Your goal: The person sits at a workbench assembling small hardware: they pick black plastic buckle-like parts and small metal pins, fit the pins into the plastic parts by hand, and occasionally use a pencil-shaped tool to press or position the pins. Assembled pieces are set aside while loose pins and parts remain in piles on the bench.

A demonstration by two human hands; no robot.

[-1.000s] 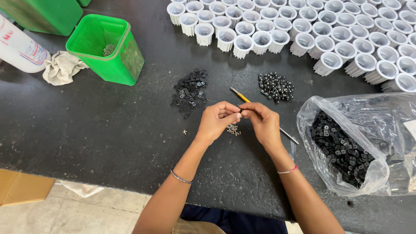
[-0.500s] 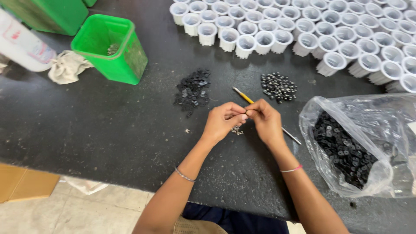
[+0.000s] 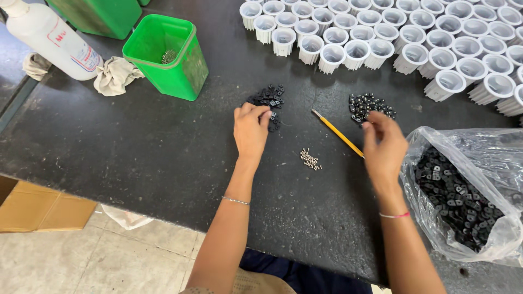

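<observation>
Left hand (image 3: 250,129) on the left pile of black parts (image 3: 267,99), fingers curled, anything gripped hidden. Right hand (image 3: 384,146) beside the right pile of black parts (image 3: 369,106), fingertips hidden, grip impossible to tell. Bag (image 3: 463,190) cut off at right.

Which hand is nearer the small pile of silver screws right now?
Left, narrowly. The left hand sits up-left of the silver screws, on a black parts pile; the right hand is further off to their right.
</observation>
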